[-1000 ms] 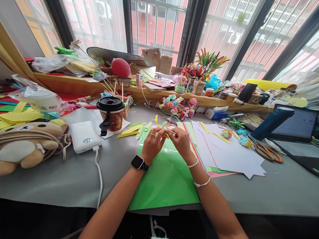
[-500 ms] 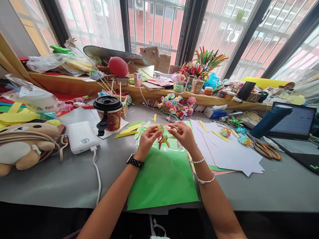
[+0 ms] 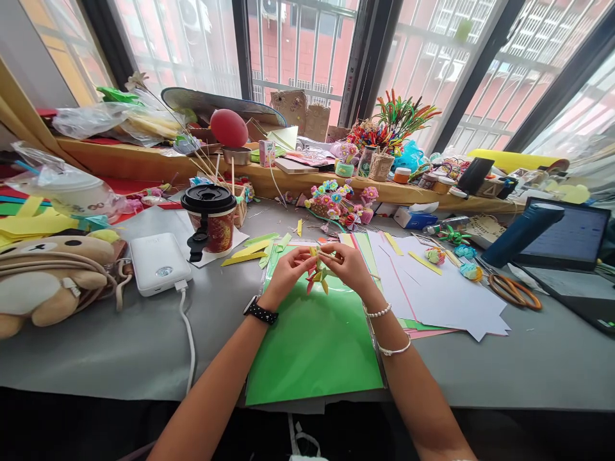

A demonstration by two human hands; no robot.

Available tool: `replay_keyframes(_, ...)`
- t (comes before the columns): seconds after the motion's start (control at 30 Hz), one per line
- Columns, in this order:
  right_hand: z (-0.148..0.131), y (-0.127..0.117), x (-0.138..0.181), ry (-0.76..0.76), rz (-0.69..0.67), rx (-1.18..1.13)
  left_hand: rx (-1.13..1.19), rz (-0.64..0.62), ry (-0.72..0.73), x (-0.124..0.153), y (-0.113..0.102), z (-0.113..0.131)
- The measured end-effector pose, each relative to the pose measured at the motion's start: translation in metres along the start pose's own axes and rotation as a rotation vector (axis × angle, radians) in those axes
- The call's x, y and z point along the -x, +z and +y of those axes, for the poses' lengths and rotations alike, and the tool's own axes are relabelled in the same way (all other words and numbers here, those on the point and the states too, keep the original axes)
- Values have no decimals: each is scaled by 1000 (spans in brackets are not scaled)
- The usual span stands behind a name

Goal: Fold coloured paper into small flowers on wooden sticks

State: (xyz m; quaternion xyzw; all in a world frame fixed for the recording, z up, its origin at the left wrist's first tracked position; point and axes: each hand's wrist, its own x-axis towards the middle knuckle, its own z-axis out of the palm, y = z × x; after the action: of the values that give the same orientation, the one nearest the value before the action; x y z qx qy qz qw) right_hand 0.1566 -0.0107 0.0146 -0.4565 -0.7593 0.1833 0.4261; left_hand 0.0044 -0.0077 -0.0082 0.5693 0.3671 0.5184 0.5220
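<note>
Between my two hands hangs a small folded-paper flower [image 3: 318,278] with yellow, green and red petals, its points facing down. My left hand [image 3: 289,272] pinches it from the left side with thumb and fingers. From the right, my right hand [image 3: 346,266] is closed on its upper part, fingertips close to those of the left. Fingers cover part of the flower. Both hands are above a green sheet [image 3: 317,346] in a clear sleeve. Yellow paper strips [image 3: 247,253] lie beyond my left hand.
A lidded paper cup [image 3: 209,218], a white power bank [image 3: 160,264] and a plush bear [image 3: 52,282] stand left. White paper sheets [image 3: 446,298], scissors [image 3: 514,291], a dark blue bottle [image 3: 523,234] and a laptop [image 3: 571,240] are right. Craft flowers [image 3: 331,198] sit at the back.
My right hand has moved slightly left and down, closer to my left hand. The paper flower has shifted slightly down and right, still held.
</note>
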Motion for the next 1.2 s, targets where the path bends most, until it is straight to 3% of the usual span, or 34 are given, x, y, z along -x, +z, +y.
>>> replay_keyframes(0.17,1,2,-1,27,-8,56,-54,-43,-22,-1,0,-3)
replay_keyframes(0.47,2,6,-1,47,35,79,-146,15,36,0,0,-3)
replay_keyframes(0.77,4,9,2,-39,87,17,-225,67,210,1,-1,-1)
replay_keyframes(1.0,-2,9,5,-115,122,90,-563,161,476,4,1,-1)
replay_keyframes(1.2,-1,11,5,-114,130,141,-596,191,496,5,3,-2)
